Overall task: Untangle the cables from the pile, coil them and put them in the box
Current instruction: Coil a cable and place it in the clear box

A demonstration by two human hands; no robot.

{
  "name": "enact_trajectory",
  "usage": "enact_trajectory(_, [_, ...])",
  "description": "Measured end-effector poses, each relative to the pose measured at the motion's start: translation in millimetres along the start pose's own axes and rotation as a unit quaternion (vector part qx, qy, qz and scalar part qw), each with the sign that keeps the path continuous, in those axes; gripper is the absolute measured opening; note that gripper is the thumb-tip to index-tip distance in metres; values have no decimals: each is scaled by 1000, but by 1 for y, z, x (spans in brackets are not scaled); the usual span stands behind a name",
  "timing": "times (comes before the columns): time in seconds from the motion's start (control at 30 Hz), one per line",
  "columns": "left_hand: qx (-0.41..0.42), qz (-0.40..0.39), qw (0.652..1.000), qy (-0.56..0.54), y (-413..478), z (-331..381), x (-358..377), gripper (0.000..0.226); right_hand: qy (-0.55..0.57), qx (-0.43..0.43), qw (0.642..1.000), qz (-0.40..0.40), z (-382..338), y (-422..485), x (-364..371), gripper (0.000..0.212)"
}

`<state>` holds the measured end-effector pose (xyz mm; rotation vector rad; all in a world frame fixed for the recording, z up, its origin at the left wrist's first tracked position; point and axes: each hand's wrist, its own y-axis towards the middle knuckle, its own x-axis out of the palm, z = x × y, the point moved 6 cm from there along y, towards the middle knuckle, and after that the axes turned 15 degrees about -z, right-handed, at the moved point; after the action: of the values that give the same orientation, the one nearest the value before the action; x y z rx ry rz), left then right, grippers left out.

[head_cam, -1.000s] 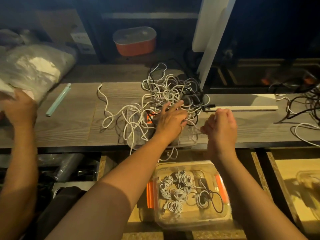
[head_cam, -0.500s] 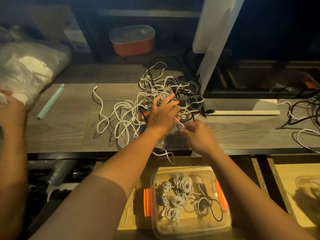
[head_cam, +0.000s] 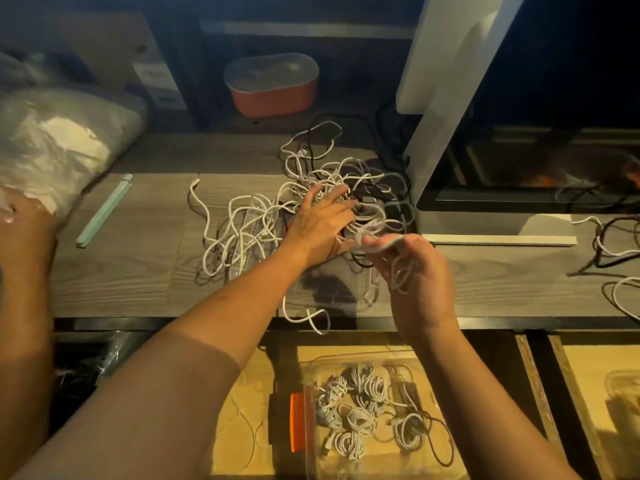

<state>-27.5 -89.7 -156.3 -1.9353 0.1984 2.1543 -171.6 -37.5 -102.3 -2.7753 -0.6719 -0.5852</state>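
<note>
the right grip (head_cam: 412, 271), low at the edge of the pile (head_cam: 249, 223) a moment ago, now rises pinching a white cable (head_cam: 403, 284) looped round it. the left grip (head_cam: 322, 220) lies spread on the pile on the desk (head_cam: 138, 271), pinning it. next, probably: coil it for the box (head_cam: 310, 393) below.

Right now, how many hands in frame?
3. Left hand spread on the cable pile; right hand beside it, gripping white cable loops; a third hand at the far left edge, by a plastic bag. None seem hidden.
</note>
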Motion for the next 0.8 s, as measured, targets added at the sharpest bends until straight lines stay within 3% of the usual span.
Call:
enact_trajectory(0.1, [-42, -9, 999, 2, 1, -9, -1, 37, -58, -2, 998, 20, -17, -6, -1, 28])
enact_trajectory(0.17, [-71, -20, 997, 14, 2, -12, -2, 37, -157, 13, 987, 17, -22, -5, -2, 23])
enact_trajectory(0.23, [-87, -36, 995, 4, 4, -9, -7, 34, -185, 21, 982, 14, -22, -5, -7, 20])
enact_trajectory(0.37, [-105, -58, 993, -20, 4, 2, -19, 28, -136, 23, 991, -1, -18, -9, -17, 23])
enact_trajectory(0.53, [-73, -10, 991, -109, -21, 19, -46, 21, -85, 44, 995, -19, -17, -15, -21, 14])
enact_trajectory(0.57, [-74, -3, 983, -166, -28, 20, -50, 21, -83, 47, 995, -22, -18, -17, -22, 16])
enact_trajectory(0.6, [-83, -3, 962, -259, -35, 20, -56, 20, -80, 50, 995, -28, -19, -19, -21, 17])
enact_trajectory(0.67, [-73, -12, 874, -481, -48, 26, -60, 20, -83, 51, 994, -41, -20, -23, -20, 16])
enact_trajectory(0.73, [-46, -55, 804, -590, -59, 38, -61, 23, -99, 47, 993, -46, -22, -26, -20, 19])
enact_trajectory(0.8, [-25, -120, 798, -590, -68, 51, -57, 19, -114, 41, 991, -47, -24, -30, -20, 23])
